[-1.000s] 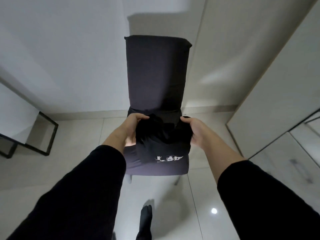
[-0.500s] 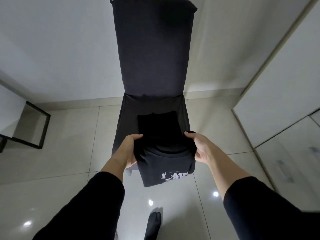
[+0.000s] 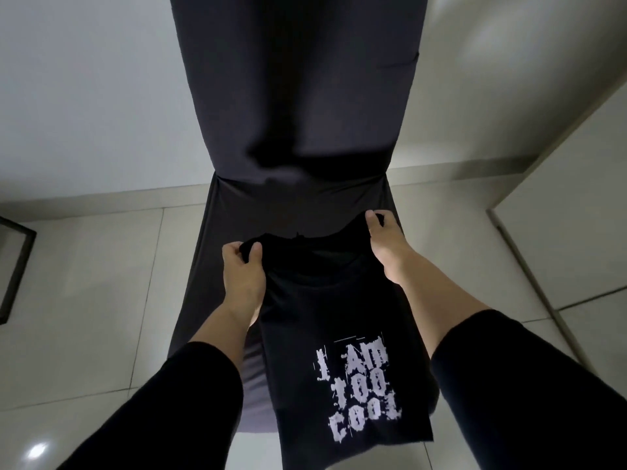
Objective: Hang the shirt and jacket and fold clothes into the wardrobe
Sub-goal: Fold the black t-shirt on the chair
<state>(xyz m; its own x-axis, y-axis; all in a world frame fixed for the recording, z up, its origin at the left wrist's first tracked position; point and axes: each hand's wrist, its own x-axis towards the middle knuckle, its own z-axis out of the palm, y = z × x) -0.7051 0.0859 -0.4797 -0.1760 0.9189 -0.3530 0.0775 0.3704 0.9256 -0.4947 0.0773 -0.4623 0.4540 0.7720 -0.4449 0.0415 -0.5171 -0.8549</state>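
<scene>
A black T-shirt (image 3: 325, 320) with white print reading "I AM TOO COOL" lies lengthwise over the seat of a dark covered chair (image 3: 295, 96), its lower part hanging past the seat's front edge. My left hand (image 3: 242, 269) pinches the shirt's upper left corner, near the collar. My right hand (image 3: 385, 245) grips the upper right corner, slightly farther back on the seat. Both arms wear black sleeves.
The chair stands against a pale wall on glossy light floor tiles. A white wardrobe panel (image 3: 570, 198) runs along the right side. A black metal frame (image 3: 17, 269) sits at the left edge. Open floor lies left of the chair.
The view has moved closer and lower over the chair. The shirt, earlier bunched and folded between my hands, now lies stretched out longer, showing its full print. Both hands have shifted to its top corners.
</scene>
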